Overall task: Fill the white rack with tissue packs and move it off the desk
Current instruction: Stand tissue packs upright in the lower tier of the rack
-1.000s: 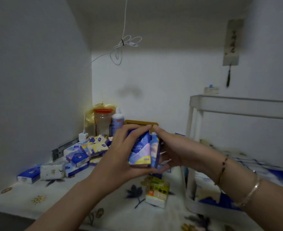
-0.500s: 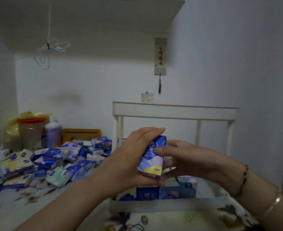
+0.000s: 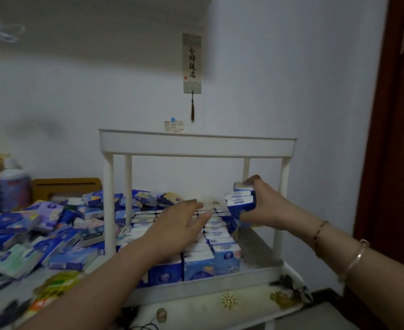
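My right hand (image 3: 263, 203) grips a small stack of tissue packs (image 3: 241, 201) inside the white rack (image 3: 196, 145) on the desk (image 3: 232, 303), above the rows (image 3: 210, 239) filling its lower tier. My left hand (image 3: 179, 222) hovers flat over them, fingers straight and apart.

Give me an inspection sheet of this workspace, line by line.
Surface: desk under a flower-printed cloth.
Job's things: white two-tier plastic rack on the desk, lower tier partly filled with upright blue-and-white tissue packs, bare floor at its right; loose heap of packs to its left.
Clutter: white bottle, wooden stand.
Hands: left hand flat over the rows; right hand grips held packs inside the rack.
Cables: white cord hanging top left.
Surroundings: calligraphy scroll on white wall, brown door right.
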Tool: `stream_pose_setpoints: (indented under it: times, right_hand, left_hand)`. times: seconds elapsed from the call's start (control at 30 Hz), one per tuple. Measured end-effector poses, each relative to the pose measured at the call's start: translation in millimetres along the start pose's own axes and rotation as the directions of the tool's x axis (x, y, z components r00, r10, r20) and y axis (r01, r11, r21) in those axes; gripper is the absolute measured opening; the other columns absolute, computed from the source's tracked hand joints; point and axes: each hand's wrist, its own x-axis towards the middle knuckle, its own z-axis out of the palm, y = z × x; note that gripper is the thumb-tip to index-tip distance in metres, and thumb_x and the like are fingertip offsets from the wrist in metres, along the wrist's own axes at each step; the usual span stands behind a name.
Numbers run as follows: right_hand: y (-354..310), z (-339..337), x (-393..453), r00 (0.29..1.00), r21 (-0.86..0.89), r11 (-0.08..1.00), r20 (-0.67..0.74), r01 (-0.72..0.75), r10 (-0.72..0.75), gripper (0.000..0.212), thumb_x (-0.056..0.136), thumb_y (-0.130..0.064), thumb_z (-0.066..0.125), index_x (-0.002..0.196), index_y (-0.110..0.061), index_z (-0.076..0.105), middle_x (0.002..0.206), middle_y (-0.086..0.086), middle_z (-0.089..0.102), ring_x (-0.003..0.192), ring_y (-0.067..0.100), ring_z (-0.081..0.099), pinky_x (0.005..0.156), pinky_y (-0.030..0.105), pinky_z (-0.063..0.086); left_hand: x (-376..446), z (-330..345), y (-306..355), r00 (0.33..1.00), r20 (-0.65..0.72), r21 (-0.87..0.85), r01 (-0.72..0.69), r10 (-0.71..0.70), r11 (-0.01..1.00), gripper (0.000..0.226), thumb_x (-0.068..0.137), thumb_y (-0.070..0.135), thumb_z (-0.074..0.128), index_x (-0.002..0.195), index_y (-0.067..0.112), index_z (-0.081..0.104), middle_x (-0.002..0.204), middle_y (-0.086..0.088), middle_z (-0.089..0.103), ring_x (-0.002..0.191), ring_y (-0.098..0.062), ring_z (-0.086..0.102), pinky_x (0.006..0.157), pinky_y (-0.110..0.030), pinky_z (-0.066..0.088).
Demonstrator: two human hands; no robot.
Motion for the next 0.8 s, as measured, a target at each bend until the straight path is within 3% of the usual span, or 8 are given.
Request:
stream_pose_setpoints:
  times: [0.1, 0.17, 0.23, 0.33, 0.47, 0.63, 0.73, 0.8]
  right_hand:
    - [4, 14, 14, 0.998, -0.120, 0.992, 0.042, -0.049, 0.054, 0.073, 0.067, -0.010, 0.075, 0.124, -0.017, 0.030, 0.112, 0.005, 0.042, 0.090, 0.018, 0.054, 0.054, 0.018, 0.043]
    - [7, 25, 22, 0.991, -0.144, 0.984, 0.071, -0.102, 0.113, 0.067, 0.074, -0.010, 0.071, 0.126, -0.016, 0.029, 0.110, 0.005, 0.035, 0.088, 0.019, 0.048, 0.055, 0.019, 0.042]
    - [14, 35, 30, 0.975, -0.137, 0.977, 0.126, -0.163, 0.181, 0.061, 0.081, -0.007, 0.062, 0.132, -0.013, 0.029, 0.109, 0.008, 0.042, 0.085, 0.020, 0.050, 0.057, 0.022, 0.042]
    - [26, 48, 38, 0.951, -0.045, 0.966, 0.170, -0.254, 0.258, 0.061, 0.085, 0.005, 0.045, 0.140, -0.011, 0.026, 0.091, 0.009, 0.051, 0.076, 0.019, 0.053, 0.049, 0.021, 0.040]
    - [38, 66, 38, 0.937, 0.094, 0.944, 0.183, -0.317, 0.296, 0.073, 0.081, 0.016, 0.043, 0.145, -0.012, 0.019, 0.089, 0.010, 0.050, 0.073, 0.021, 0.053, 0.034, 0.016, 0.039]
    - [49, 71, 37, 0.913, 0.318, 0.856, 0.158, -0.408, 0.376, 0.067, 0.081, 0.014, 0.051, 0.139, -0.005, 0.024, 0.098, 0.013, 0.049, 0.068, 0.019, 0.052, 0.031, 0.013, 0.038]
    - [56, 82, 41, 0.909, 0.357, 0.836, 0.171, -0.416, 0.380, 0.062, 0.074, 0.001, 0.069, 0.130, 0.001, 0.042, 0.107, 0.013, 0.062, 0.084, 0.025, 0.064, 0.049, 0.023, 0.056]
    - [57, 85, 40, 0.911, 0.429, 0.804, 0.157, -0.411, 0.382, 0.056, 0.074, -0.005, 0.072, 0.123, -0.001, 0.045, 0.103, 0.013, 0.064, 0.083, 0.023, 0.065, 0.048, 0.023, 0.053]
  left_hand:
    - [4, 11, -16, 0.964, 0.248, 0.155, 0.054, -0.092, 0.986, 0.066, 0.090, 0.070, 0.021, 0.150, 0.042, 0.017, 0.160, 0.009, 0.007, 0.148, -0.017, 0.008, 0.119, -0.049, 0.006]
    - [4, 15, -19, 0.945, 0.300, 0.217, 0.065, -0.130, 0.974, 0.065, 0.090, 0.071, 0.018, 0.149, 0.046, 0.009, 0.160, 0.012, 0.001, 0.148, -0.019, 0.002, 0.118, -0.049, 0.000]
    - [4, 15, -18, 0.945, 0.302, 0.227, 0.060, -0.129, 0.972, 0.064, 0.090, 0.071, 0.017, 0.148, 0.047, 0.007, 0.160, 0.013, -0.001, 0.148, -0.019, -0.001, 0.119, -0.049, -0.001]
    - [3, 16, -19, 0.944, 0.307, 0.235, 0.045, -0.119, 0.971, 0.062, 0.091, 0.070, 0.015, 0.148, 0.049, 0.006, 0.160, 0.012, -0.003, 0.148, -0.020, -0.002, 0.119, -0.050, -0.001]
    - [4, 17, -20, 0.947, 0.301, 0.236, 0.039, -0.112, 0.971, 0.060, 0.091, 0.070, 0.014, 0.147, 0.050, 0.006, 0.160, 0.012, -0.003, 0.148, -0.020, -0.002, 0.118, -0.051, -0.001]
    - [4, 18, -20, 0.948, 0.300, 0.247, 0.035, -0.110, 0.968, 0.059, 0.091, 0.069, 0.014, 0.147, 0.051, 0.007, 0.160, 0.012, -0.002, 0.148, -0.020, -0.001, 0.118, -0.051, 0.000]
    - [5, 18, -20, 0.949, 0.295, 0.252, 0.032, -0.108, 0.967, 0.059, 0.092, 0.069, 0.014, 0.147, 0.051, 0.007, 0.160, 0.012, -0.002, 0.148, -0.021, 0.000, 0.118, -0.052, 0.000]
    - [5, 19, -20, 0.949, 0.296, 0.255, 0.029, -0.107, 0.966, 0.059, 0.092, 0.069, 0.014, 0.147, 0.051, 0.008, 0.160, 0.012, -0.001, 0.148, -0.021, 0.001, 0.118, -0.052, 0.000]
